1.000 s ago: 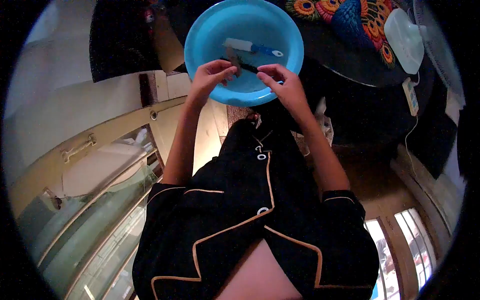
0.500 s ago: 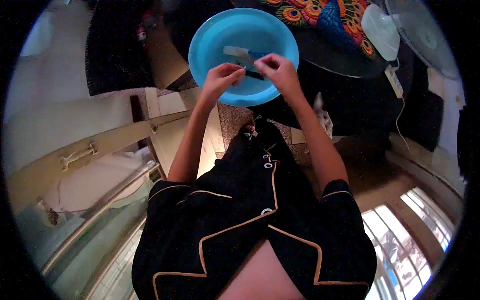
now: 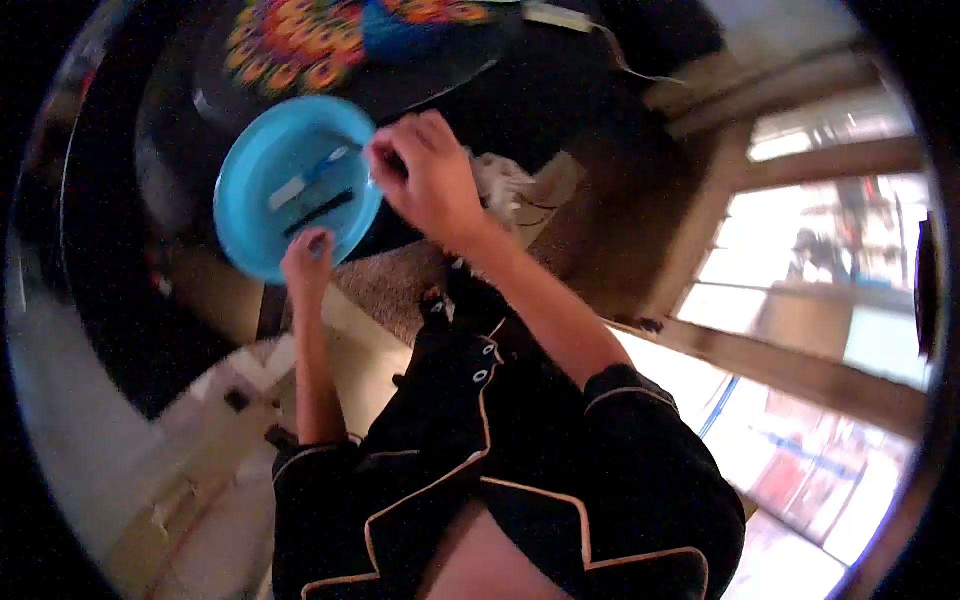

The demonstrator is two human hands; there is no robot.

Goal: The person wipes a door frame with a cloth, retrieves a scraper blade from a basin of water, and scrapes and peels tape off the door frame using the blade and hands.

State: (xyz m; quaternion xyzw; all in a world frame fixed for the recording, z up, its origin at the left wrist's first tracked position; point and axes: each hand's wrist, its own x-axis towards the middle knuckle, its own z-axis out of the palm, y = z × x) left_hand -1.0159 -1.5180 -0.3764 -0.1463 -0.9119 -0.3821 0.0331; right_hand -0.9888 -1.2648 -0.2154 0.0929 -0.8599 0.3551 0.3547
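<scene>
A light-blue plastic basin stands ahead of me, left of centre. In it lie a white-and-blue slim object, whose kind I cannot make out, and a dark, narrow strip-like piece. My left hand is at the basin's near rim, fingers bent together; anything between them is too small to see. Raised at the basin's right side, my right hand has its fingers curled in toward the thumb. Motion blurs it, and what it may hold is hidden.
Beyond the basin, a dark round surface carries a colourful peacock-feather design. A white power strip with a cord lies at the top. A pale, crumpled item is right of my right hand. Bright barred windows fill the right side.
My view has turned to the right, so the basin appears further left. My hands have moved apart: the right has lifted out beyond the basin's right rim, the left has drawn back to the near rim.
</scene>
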